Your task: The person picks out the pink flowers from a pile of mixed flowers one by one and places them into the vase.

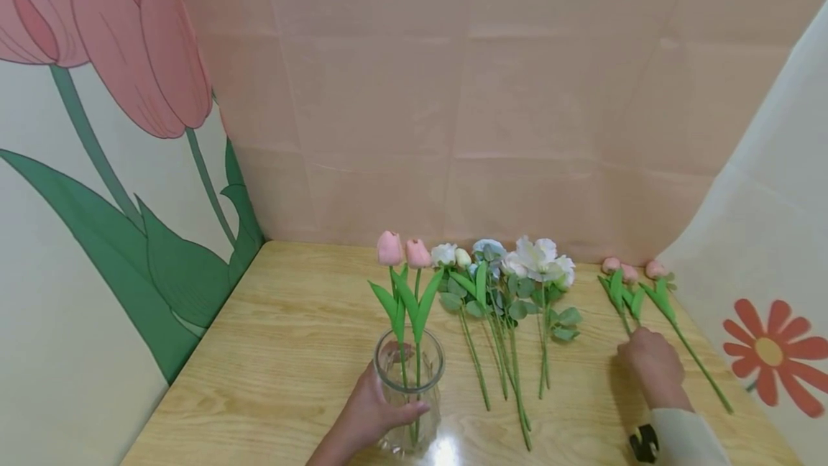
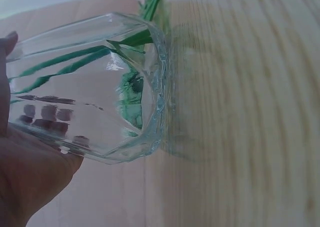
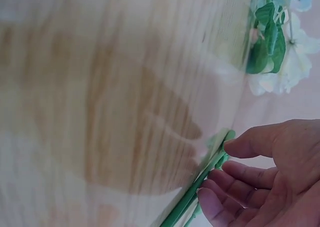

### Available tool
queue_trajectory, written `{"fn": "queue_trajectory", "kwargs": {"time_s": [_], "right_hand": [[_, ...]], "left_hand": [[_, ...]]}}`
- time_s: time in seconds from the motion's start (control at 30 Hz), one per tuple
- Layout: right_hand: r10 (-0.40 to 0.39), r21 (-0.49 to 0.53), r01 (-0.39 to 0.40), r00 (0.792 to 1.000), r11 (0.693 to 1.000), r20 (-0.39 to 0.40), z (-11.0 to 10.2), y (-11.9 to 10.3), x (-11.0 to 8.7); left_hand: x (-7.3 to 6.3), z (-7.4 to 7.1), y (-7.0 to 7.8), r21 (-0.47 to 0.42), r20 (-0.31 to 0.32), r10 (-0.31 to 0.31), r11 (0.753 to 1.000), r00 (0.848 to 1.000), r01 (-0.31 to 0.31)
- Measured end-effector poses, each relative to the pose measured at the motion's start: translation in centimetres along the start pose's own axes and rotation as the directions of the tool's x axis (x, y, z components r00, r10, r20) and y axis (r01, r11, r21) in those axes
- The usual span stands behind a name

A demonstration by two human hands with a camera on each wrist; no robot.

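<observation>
In the head view my left hand (image 1: 375, 405) grips a clear glass vase (image 1: 423, 398), thumb across its near side. Two pink tulips (image 1: 404, 250) with green leaves stand upright in it. The left wrist view shows the faceted glass base (image 2: 157, 97) close to the wood, the green stems blurred through it. At the right side my right hand (image 1: 653, 365) pinches a green stem (image 3: 187, 199) low over the table, thumb and curled fingertips against it. That stem belongs to the pair of pink tulips (image 1: 627, 273) lying there. Beside them lies another pink tulip (image 1: 656, 270).
Between the hands lie several artificial flowers, among them a white bloom (image 1: 537, 259), a blue bloom (image 1: 489, 249) and leafy stems (image 1: 517, 372). They rest on the wooden table (image 1: 278, 351). A pink backdrop (image 1: 453, 128) and printed side panels (image 1: 110, 221) enclose the table.
</observation>
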State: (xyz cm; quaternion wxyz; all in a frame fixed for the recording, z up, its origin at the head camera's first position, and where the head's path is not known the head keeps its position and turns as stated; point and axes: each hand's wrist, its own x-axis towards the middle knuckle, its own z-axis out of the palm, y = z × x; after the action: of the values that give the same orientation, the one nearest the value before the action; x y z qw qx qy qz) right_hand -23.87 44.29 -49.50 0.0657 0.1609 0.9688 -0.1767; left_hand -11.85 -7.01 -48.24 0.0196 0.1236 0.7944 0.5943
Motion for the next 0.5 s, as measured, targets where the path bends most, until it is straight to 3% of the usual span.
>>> {"fn": "queue_trajectory", "kwargs": {"time_s": [0.5], "right_hand": [[0.027, -0.008, -0.027, 1.0, 1.0, 0.013, 0.4, 0.7, 1.4]], "left_hand": [[0.1, -0.1, 0.2, 0.003, 0.002, 0.023, 1.0, 1.0, -0.023]]}}
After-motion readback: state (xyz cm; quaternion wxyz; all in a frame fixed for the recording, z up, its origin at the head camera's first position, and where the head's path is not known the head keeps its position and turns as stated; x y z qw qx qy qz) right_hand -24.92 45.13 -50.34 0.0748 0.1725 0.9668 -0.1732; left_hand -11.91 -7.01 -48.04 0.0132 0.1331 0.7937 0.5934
